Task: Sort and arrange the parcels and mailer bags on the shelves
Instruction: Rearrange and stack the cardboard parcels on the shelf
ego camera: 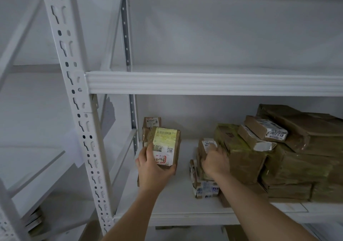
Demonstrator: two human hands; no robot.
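1. Parcels sit on the lower shelf [178,194] of a white rack.
2. At left, the left hand [154,168] grips an upright yellow-labelled parcel [166,146], fingers curled round its lower edge.
3. Further right, the right hand [216,160] clasps a small brown parcel [207,146] beside the stacked brown parcels [289,155].

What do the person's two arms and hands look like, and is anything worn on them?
Both forearms are bare up to the frame's edge: no sleeves show. The left hand and the right hand wear no gloves, and no watch, ring or bracelet is visible. Both look slightly blurred.
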